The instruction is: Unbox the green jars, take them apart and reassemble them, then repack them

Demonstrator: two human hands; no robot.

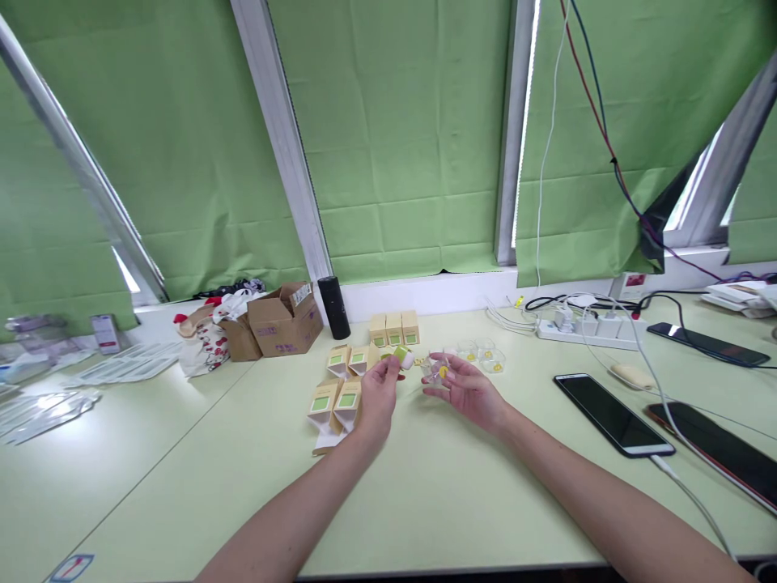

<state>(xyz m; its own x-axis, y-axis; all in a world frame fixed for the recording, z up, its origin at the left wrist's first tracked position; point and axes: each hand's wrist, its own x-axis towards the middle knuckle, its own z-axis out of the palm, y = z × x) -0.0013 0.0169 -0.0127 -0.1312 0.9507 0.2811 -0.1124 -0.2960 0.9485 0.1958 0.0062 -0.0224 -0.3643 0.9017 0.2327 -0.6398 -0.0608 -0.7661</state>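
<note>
My left hand (381,395) pinches a small green-and-white piece (403,356) between thumb and fingers. Just to its right, my right hand (472,395) has its fingers curled around a small clear plastic container (435,368) with a yellow spot on it. More clear plastic containers (493,360) with yellow spots stand behind my right hand. Several small kraft boxes with green labels (321,403) are beside my left hand, their flaps folded out. Behind them is a row of three similar boxes (394,328).
A cardboard carton (285,320), a black cylinder (334,308) and a patterned cloth bag (203,344) stand at the back left. To the right are a charging phone (613,413), a darker phone (722,445), and a power strip (588,330) with cables. Plastic packets (45,411) lie far left.
</note>
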